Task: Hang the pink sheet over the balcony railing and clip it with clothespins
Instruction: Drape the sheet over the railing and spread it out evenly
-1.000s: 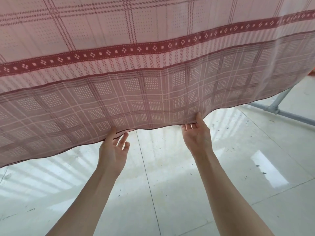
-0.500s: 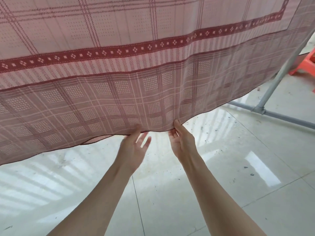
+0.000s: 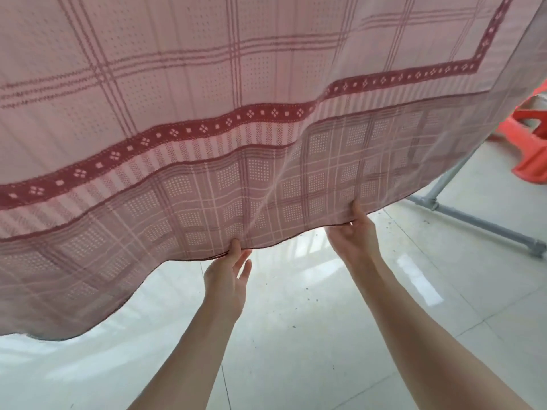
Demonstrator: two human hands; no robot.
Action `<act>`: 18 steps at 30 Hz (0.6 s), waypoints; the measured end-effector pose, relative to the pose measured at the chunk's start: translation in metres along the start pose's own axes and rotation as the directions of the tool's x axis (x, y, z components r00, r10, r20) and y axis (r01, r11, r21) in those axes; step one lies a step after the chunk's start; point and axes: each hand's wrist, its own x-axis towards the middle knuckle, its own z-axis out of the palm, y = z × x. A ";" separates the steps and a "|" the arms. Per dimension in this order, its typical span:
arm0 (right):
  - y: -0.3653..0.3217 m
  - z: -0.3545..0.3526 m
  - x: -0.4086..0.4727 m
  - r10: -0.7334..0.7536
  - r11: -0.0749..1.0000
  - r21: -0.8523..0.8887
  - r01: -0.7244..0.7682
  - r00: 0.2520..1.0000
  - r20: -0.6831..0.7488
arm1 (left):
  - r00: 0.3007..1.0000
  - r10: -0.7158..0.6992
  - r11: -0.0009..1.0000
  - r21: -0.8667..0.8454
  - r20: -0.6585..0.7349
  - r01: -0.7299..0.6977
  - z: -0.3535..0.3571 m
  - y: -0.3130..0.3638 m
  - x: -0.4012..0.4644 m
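The pink sheet (image 3: pixel 236 99), checked with a dark red patterned band, hangs from above and fills the upper two thirds of the view. Its lower hem curves from the bottom left up to the right. My left hand (image 3: pixel 228 276) pinches the hem near the middle, thumb on the near side. My right hand (image 3: pixel 353 238) grips the hem a little to the right, thumb on the cloth. The sheet's lower right corner is lifted and shows near the top right. No railing top and no clothespins are in view.
Glossy pale floor tiles (image 3: pixel 296 335) lie below the sheet. A grey metal pipe frame (image 3: pixel 479 223) runs along the floor at the right, with an upright behind the cloth. An orange plastic stool (image 3: pixel 529 143) stands at the far right edge.
The view has shifted right along the sheet, so its right corner and the stool now show. Both hands went from fingers spread under the hem to gripping it, spaced wider apart again.
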 end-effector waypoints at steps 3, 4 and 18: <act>-0.009 -0.002 -0.007 -0.042 0.999 -0.012 0.041 0.995 -0.093 | 0.999 -0.024 0.999 0.024 -0.024 0.025 0.002 0.009 0.001; -0.011 -0.001 -0.009 -0.071 0.997 -0.042 0.067 0.992 -0.104 | 0.999 -0.026 0.999 0.028 -0.019 0.027 0.003 0.012 0.004; -0.079 0.042 -0.062 -0.477 0.871 -0.219 0.440 0.864 -0.160 | 0.969 -0.245 0.969 -0.035 -0.027 0.244 0.020 0.038 0.010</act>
